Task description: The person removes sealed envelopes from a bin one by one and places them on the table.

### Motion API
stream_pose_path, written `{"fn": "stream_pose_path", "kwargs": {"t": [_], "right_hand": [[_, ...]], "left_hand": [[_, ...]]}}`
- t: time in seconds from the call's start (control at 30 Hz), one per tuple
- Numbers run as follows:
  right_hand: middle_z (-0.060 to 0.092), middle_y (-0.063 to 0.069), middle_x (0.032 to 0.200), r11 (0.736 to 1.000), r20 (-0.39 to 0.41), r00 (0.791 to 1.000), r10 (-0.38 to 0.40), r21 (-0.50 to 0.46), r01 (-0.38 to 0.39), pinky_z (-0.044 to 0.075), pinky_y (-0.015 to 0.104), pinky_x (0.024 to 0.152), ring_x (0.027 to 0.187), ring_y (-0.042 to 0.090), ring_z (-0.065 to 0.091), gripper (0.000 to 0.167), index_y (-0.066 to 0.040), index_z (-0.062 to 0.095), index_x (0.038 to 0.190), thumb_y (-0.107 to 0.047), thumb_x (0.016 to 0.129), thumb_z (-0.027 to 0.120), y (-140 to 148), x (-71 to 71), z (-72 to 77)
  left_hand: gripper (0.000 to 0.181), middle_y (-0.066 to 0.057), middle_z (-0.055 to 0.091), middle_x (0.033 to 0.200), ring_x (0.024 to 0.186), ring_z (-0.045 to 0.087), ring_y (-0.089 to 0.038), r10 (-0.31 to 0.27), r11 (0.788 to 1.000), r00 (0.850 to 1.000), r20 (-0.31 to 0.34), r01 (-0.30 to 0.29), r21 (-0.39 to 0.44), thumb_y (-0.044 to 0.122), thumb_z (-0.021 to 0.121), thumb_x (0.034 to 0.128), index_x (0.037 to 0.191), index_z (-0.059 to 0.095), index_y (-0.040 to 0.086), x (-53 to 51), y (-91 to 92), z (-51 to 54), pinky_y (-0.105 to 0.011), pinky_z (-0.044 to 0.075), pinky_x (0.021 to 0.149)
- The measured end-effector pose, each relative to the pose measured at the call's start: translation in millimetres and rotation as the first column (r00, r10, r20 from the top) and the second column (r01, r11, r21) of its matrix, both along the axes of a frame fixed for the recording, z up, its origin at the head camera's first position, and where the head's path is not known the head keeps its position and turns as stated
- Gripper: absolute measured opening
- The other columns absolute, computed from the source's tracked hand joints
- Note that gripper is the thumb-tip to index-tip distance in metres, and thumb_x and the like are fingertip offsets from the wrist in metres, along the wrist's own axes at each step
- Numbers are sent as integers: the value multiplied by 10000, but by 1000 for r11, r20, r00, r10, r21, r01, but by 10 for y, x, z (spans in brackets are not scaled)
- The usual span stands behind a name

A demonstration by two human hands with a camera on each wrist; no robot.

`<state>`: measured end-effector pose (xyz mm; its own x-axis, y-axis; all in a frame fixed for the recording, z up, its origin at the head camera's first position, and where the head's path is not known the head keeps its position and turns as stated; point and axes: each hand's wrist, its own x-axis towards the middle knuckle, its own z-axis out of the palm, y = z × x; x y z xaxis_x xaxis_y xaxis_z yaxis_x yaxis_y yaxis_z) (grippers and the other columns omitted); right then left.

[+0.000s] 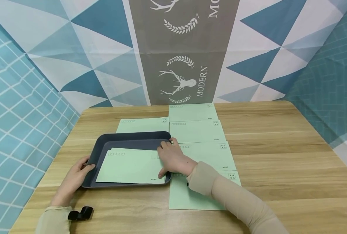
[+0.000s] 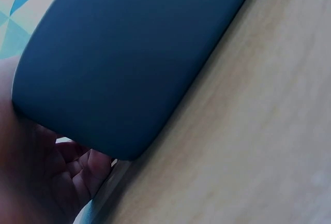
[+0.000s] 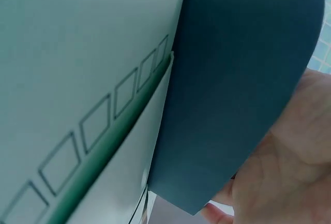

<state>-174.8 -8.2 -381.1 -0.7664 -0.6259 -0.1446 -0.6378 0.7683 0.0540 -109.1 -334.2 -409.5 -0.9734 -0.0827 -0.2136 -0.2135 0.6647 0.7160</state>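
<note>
A dark grey tray [image 1: 126,136] lies at the left of the table, with pale green envelopes [image 1: 129,165] stacked in its front part. At the tray's left end my left hand [image 1: 74,177] grips the rim, thumb on top; in the left wrist view, curled fingers [image 2: 93,169] show by the tray's lower corner. My right hand [image 1: 173,157] holds the tray's right end, its thumb reaching over the rim near the top envelope's corner. The right wrist view shows that palm [image 3: 289,167] beside the outer wall of the tray [image 3: 232,79]; some fingers are hidden.
Right of the tray, several green envelopes [image 1: 198,131] run in a column from the table's back edge toward the front. Another envelope [image 1: 144,125] is partly covered behind the tray. The wooden table [image 1: 278,162] extends right, and a patterned cloth backdrop [image 1: 185,52] hangs behind it.
</note>
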Motion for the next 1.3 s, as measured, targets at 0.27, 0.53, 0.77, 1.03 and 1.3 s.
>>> {"fn": "stream_pose_path", "kwargs": {"t": [0.27,0.53,0.77,1.03,1.3], "right_hand": [[525,28,1038,993,60,998,-28,-110,34,197,442,1026,948,184,510,709,-94,539,1124,-540,619,760,9,14,3],[500,43,1048,960,95,995,-12,-277,38,196,477,1024,981,190,496,547,-78,469,1112,-273,707,782,33,61,-7],[506,56,1110,893,174,985,-14,-440,91,192,462,1021,1031,179,486,468,-60,437,1178,-62,778,680,60,116,13],[589,90,1026,745,363,931,30,-630,221,430,252,730,768,144,523,448,-73,393,1226,-19,835,607,117,152,74],[560,27,865,607,430,902,49,-730,315,408,223,603,705,126,478,326,-103,454,1174,-87,876,584,179,195,125]], "left_hand": [[593,-323,304,1326,1135,353,-406,7,1000,1000,9,-7,-18,298,349,983,1397,190,-96,-5,-3,-4,-464,333,862],[580,-341,289,1327,1133,347,-428,6,1000,1000,-3,-6,-20,283,341,983,1384,201,-113,-8,2,-22,-500,322,875],[555,-330,336,1309,1107,388,-405,-4,999,999,-32,2,-55,276,352,981,1374,246,-102,-17,-5,-24,-433,345,846],[522,-299,439,1232,971,485,-242,-11,995,998,-67,4,-97,269,368,976,1360,305,-78,-17,-15,-34,-239,390,732],[504,-335,274,1366,1135,339,-427,-15,1000,996,-88,14,-7,195,317,980,1386,236,-94,-3,-7,-41,-532,289,909]]}}
